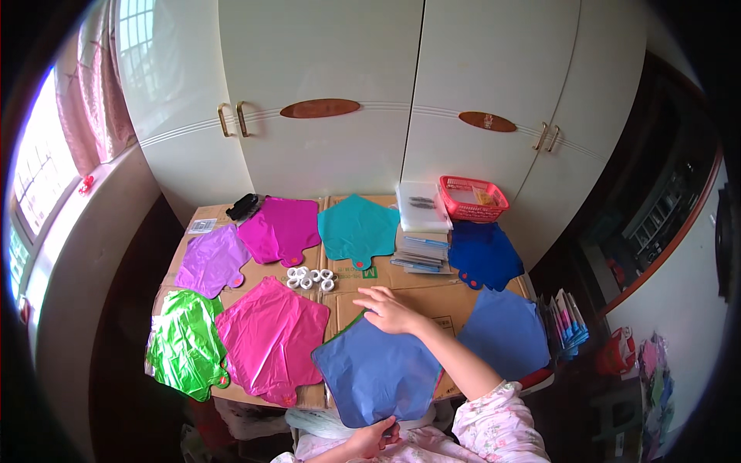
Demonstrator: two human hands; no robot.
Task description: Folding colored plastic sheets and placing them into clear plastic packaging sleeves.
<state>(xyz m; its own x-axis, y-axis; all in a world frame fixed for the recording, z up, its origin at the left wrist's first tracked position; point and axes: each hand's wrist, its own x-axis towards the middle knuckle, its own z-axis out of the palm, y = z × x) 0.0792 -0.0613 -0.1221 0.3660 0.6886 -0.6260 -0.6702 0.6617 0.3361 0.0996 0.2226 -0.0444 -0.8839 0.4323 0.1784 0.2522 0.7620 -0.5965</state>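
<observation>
At six o'clock, two hands on a blue sheet

Counting the clock from the middle of the cardboard, we have our left hand nearest us at six, thumb and fingers pinching the near edge of the blue sheet. That sheet lies flat at six, right before us. Our right hand reaches over its far edge, fingers extended and a little spread, pointing toward nine; we cannot tell how firmly it presses.

Around eight, we see a creased pink sheet, with a shiny green sheet touching it farther out. Between three and four lies another blue sheet, and just past it packs stand upright by the edge.

Close to the middle, toward ten, sit white rings in a cluster. Farther off we have a lilac sheet between nine and ten, a magenta sheet past ten, a black item beside it, and a teal sheet at twelve. Between one and two are stacked packets, clear bags behind them and a red basket; a navy sheet lies past two. Beyond, at twelve, rises a white wardrobe.
</observation>
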